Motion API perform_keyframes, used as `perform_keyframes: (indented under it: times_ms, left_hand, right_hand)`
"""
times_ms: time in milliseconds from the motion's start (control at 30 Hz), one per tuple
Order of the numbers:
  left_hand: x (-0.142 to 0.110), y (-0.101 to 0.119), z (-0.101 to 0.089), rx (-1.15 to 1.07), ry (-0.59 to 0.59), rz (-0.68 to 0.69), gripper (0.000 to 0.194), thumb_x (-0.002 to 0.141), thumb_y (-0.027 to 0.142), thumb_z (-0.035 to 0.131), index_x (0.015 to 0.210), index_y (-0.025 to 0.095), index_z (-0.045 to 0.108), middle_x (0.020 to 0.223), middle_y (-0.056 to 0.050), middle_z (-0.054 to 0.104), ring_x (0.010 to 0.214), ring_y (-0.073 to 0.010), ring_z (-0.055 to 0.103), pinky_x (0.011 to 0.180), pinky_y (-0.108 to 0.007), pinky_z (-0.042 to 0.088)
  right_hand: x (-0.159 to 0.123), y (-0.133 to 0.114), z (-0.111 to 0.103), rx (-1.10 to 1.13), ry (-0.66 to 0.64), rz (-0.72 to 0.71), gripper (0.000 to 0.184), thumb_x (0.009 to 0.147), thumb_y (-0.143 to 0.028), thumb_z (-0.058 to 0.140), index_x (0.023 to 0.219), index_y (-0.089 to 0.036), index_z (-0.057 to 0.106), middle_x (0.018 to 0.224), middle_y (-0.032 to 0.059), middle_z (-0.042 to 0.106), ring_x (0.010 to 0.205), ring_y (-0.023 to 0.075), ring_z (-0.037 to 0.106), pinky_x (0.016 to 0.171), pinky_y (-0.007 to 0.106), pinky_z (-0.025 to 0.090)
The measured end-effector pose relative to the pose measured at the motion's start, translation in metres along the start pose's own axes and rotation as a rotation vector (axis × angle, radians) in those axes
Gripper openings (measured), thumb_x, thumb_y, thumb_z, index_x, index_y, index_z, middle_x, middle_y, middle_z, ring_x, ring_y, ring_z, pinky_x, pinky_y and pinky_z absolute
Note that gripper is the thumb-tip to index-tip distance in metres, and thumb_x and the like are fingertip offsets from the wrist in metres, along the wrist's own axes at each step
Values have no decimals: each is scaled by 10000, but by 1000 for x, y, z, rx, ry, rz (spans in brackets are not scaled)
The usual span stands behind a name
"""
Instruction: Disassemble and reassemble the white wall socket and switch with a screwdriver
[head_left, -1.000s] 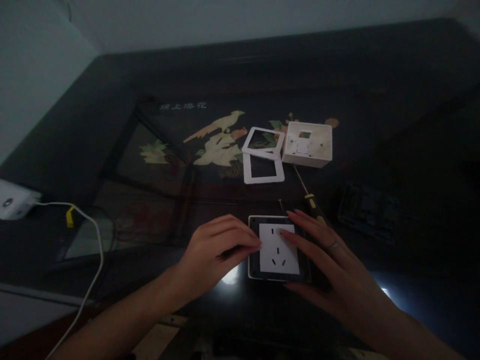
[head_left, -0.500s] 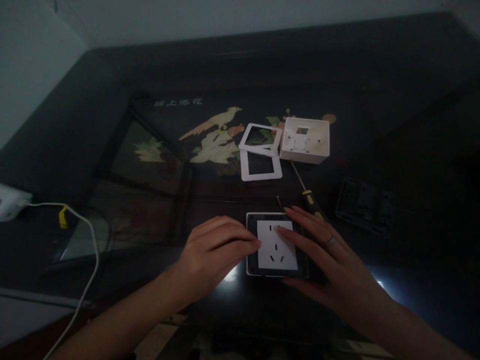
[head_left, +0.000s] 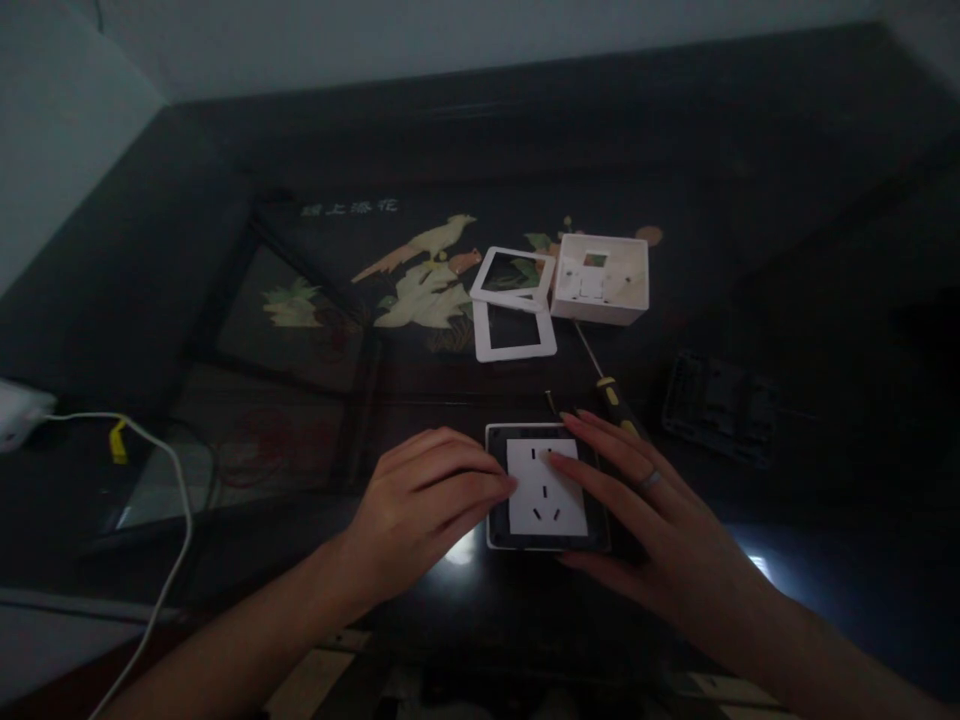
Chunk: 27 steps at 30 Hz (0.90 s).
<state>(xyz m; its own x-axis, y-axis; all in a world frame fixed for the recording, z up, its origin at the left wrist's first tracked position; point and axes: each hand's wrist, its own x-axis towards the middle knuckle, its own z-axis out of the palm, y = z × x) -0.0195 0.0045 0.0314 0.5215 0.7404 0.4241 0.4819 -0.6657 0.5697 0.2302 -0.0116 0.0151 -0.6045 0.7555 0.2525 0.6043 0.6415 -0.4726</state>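
A wall socket (head_left: 546, 512) with a white slotted centre and a dark surround lies face up in front of me, a thin white rim showing around it. My left hand (head_left: 439, 505) touches its left side with fingertips pinched together; whatever they hold, if anything, is hidden. From the right, my right hand (head_left: 637, 500), a ring on one finger, spans the socket. One fingertip rests on the white face, others reach the far edge, and the thumb is at the near edge. Just beyond the fingers lies a small screw (head_left: 550, 400).
Behind the socket lie two white frames (head_left: 516, 353), overlapping, beside an open white mounting box (head_left: 601, 310). A screwdriver (head_left: 607, 390) points toward that box. A dark plastic part (head_left: 720, 410) is at right. A white cable (head_left: 182, 480) runs along the left of the glossy dark table (head_left: 300, 150).
The whole view has shifted slightly, so things appear a little further left. Both hands keep nearly the same pose on the socket.
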Motion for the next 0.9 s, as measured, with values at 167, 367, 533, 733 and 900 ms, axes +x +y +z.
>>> perform_keyframes:
  times_ms: [167, 367, 533, 733, 900]
  left_hand:
    - [2, 0, 0, -68, 3, -55, 50, 925, 152, 642, 912, 170, 686, 865, -26, 737, 817, -140, 666, 727, -264, 572]
    - [-1, 1, 0, -51, -2, -36, 97, 948, 160, 608, 922, 180, 699, 849, -23, 732, 796, -142, 654, 697, -266, 562]
    - [-1, 0, 1, -40, 9, -19, 111, 944, 127, 601, 929, 171, 701, 866, -36, 728, 819, -152, 650, 712, -275, 556]
    - [3, 2, 1, -79, 8, -104, 59, 894, 125, 675, 935, 164, 690, 846, -23, 715, 800, -135, 658, 718, -242, 556]
    - [3, 1, 0, -100, -11, -111, 109, 870, 96, 694, 962, 150, 669, 877, -23, 713, 846, -133, 654, 771, -233, 541]
  right_hand:
    - [1, 0, -1, -24, -18, -6, 536, 898, -267, 641, 1397, -162, 475, 1494, 204, 481, 1419, 318, 421, 1037, 540, 510]
    - [1, -1, -2, -25, -24, -6, 535, 894, -280, 646, 1388, -160, 480, 1490, 205, 484, 1419, 320, 417, 1033, 551, 509]
    - [1, -1, -2, -30, -23, -16, 536, 895, -280, 649, 1384, -148, 475, 1484, 216, 479, 1421, 322, 409, 1034, 542, 510]
    - [3, -1, -3, -48, -35, -31, 507, 918, -294, 613, 1375, -129, 467, 1469, 233, 466, 1401, 339, 412, 1016, 556, 519]
    - [4, 0, -2, -43, -38, -34, 503, 918, -289, 609, 1368, -121, 460, 1467, 241, 453, 1393, 343, 405, 1014, 562, 517]
